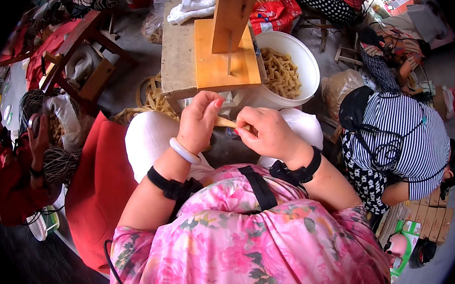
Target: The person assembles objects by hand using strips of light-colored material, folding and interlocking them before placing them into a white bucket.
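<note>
— Between the two hands, just above the lap, what is being held?

— From the head view, a thin tan strip (pixel 227 123), like a sliver of bamboo or dried stalk. Its long axis runs left to right, tilting slightly down toward the right. The left hand (pixel 199 120) pinches its left end; the right hand (pixel 267 133) takes the right end.

— So the fingers are closed on it?

— Yes, both sets. The left fingers (pixel 209 102) are curled down tightly, thumb and forefinger nipping the strip. The right fingers (pixel 245 129) are bunched narrow round the other end. Neither hand is nearer than the other; the strip bridges the small gap between them.

— How are the arms posed?

— Both forearms come up from the near edge and bend inward, so the hands meet at the middle. The left wrist is raised and cocked, with a pale bangle (pixel 184 151) on it; a black strap (pixel 175 188) wraps the forearm below. The right wrist lies lower and flatter, with a black band (pixel 300 171) round it.

— And what lies beyond the hands?

— Just beyond them stands a small wooden counter (pixel 178 55) carrying an orange-brown board (pixel 208 63) with an upright wooden block (pixel 232 13) and a thin metal pin (pixel 228 54) in front of it. To its right sits a white bucket (pixel 306 61) full of tan curled pieces (pixel 281 73). More tan strands (pixel 154 99) lie on the floor at the left. A person in a striped shirt (pixel 414 138) bends over at the right.
</note>
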Tool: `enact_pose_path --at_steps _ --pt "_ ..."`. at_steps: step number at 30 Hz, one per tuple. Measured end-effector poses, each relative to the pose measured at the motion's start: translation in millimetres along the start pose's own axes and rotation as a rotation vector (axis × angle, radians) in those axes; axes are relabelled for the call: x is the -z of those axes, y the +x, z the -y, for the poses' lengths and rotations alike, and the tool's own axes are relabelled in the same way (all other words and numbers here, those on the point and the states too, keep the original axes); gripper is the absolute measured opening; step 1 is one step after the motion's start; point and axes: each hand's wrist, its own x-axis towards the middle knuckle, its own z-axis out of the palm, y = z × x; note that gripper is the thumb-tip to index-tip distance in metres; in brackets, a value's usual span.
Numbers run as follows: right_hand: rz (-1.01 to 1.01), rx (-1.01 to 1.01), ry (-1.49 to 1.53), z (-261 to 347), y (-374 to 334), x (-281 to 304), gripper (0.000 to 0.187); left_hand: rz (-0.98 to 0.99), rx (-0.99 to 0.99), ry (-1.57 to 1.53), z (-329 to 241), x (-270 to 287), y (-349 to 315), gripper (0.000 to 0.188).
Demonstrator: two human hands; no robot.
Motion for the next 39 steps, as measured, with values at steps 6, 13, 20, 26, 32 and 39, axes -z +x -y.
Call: enact_pose_path --at_steps 6,13,20,26,32,39 --pt "-0.163 -0.051 0.038 -15.8 11.9 6.7 0.014 0.580 0.347 -0.220 -20.1 44.4 19.4 0.021" --pt "-0.326 -0.059 0.024 -49.5 66.9 19.7 0.009 0.144 0.207 -0.157 -39.5 35.6 67.8 0.020" --pt "-0.352 -0.039 -0.348 -98.1 56.3 30.5 0.011 -0.051 0.057 0.459 -17.8 32.5 73.8 0.029" --pt "-0.171 0.321 -0.313 -12.5 33.3 22.5 0.031 0.415 0.387 -0.388 -27.3 25.8 33.7 0.021" --pt "-0.283 0.170 -0.185 -21.7 21.1 20.2 0.013 0.519 0.368 -0.640 -15.2 32.3 12.9 0.022" --pt "0.106 0.181 0.113 2.9 1.5 0.7 0.023 0.296 0.113 -0.509 -21.0 14.9 -0.7 0.033"
